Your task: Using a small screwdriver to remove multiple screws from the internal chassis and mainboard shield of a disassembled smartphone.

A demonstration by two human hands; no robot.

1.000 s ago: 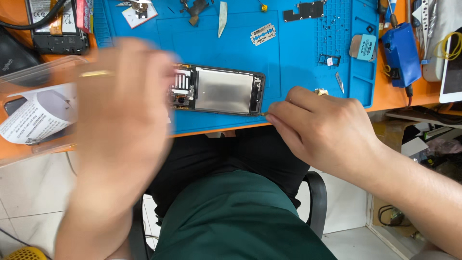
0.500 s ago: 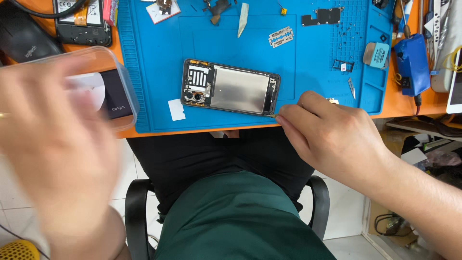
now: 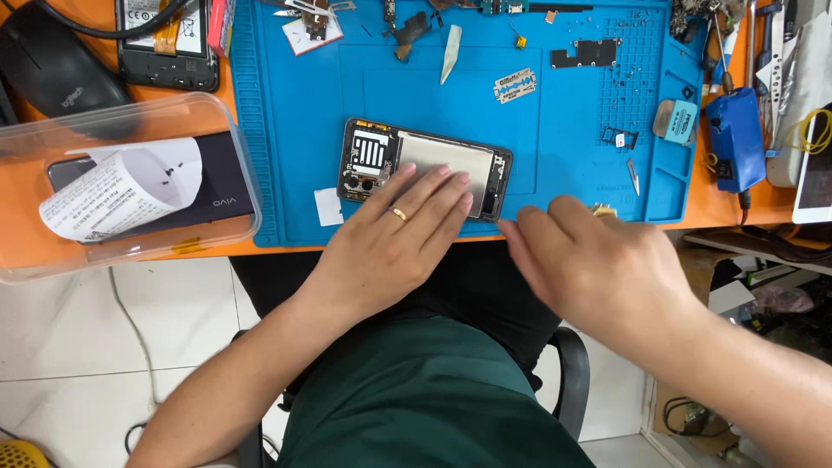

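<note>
Opened phone on work mat

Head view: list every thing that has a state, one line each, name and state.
opened phone: back cover off, flat on the blue mat
left hand: flat, fingers pressing on the opened phone
right hand: blurred, empty, at the mat's front edge
clear plastic box: lidless, holds a dark phone and a paper slip
razor blade: loose on the mat

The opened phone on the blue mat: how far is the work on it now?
Done: the opened phone has its back off, the metal plate and board bare, and small parts lie apart on the blue mat. In hand: the left hand lies flat on the phone; the right hand, blurred, is beside its right end. Left: the phone is not closed.
</note>
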